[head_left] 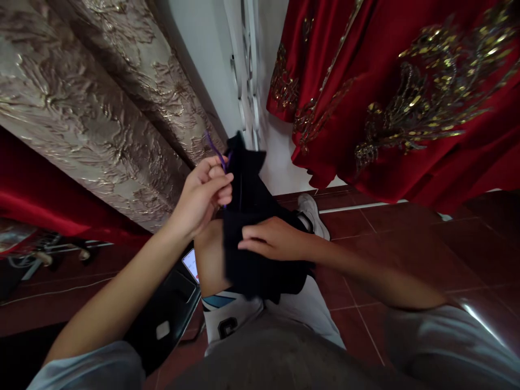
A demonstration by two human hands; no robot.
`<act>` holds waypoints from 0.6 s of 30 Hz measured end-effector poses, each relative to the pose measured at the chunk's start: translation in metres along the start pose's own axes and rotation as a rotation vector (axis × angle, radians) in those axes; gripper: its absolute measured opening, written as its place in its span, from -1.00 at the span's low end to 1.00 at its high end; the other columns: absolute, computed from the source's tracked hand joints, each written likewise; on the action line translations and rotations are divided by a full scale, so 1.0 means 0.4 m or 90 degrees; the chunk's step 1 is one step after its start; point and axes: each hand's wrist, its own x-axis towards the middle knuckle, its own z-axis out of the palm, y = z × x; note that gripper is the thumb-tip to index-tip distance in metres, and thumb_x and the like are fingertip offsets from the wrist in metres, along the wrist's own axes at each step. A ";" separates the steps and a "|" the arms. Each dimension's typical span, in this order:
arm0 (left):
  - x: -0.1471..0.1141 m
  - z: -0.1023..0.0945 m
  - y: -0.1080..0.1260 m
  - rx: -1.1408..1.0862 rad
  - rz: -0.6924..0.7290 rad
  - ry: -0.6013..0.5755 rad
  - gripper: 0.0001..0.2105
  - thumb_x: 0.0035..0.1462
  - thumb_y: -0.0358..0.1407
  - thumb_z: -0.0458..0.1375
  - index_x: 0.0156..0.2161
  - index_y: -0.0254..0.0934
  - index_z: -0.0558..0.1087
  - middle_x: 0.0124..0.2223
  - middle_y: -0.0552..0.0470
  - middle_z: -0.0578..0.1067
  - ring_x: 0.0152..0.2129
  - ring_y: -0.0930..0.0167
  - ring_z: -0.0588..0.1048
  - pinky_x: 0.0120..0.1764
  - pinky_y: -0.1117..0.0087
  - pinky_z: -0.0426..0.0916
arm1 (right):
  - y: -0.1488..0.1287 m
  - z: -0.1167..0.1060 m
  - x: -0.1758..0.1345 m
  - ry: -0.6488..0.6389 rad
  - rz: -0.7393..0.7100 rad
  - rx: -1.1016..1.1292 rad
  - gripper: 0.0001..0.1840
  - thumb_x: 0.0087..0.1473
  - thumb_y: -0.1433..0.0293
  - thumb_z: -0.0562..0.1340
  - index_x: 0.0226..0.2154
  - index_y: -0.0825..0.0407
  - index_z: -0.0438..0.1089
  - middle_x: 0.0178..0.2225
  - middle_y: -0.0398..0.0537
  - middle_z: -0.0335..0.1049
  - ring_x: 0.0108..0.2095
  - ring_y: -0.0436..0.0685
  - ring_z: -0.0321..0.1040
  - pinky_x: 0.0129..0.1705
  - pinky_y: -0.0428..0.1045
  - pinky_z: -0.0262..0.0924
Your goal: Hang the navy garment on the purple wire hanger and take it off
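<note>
A dark, near-black piece of cloth (pixel 260 271) lies over my lap, and its upper end rises toward the wall. My left hand (pixel 207 189) is closed beside its upper left edge, with a thin purple cord (pixel 215 145) looping out from between the fingers. Whether these fingers also hold the cloth's edge cannot be made out. Lower down, my right hand (pixel 274 238) is closed on the cloth with thumb and forefinger pinched together. The cloth is slightly blurred, and its exact shape is hard to tell.
Red fabric with gold sequins (pixel 426 108) hangs at the right, beige embossed fabric (pixel 101 97) at the left. A white folding rack (pixel 247 70) stands against the wall. A lit phone (pixel 190 264) rests on a black seat (pixel 170 303) by my left leg. The floor is red tile (pixel 390 249).
</note>
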 end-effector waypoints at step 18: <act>0.055 -0.202 -0.071 0.298 0.579 0.392 -0.61 0.24 -0.02 0.26 -0.01 -0.29 0.44 -0.11 -0.03 0.46 -0.13 0.33 0.48 0.01 0.16 0.39 | 0.055 -0.376 0.080 0.455 0.143 0.254 -0.49 0.16 0.03 0.32 -0.58 0.09 0.40 -0.54 -0.15 0.42 -0.47 -0.05 0.41 -0.47 -0.12 0.26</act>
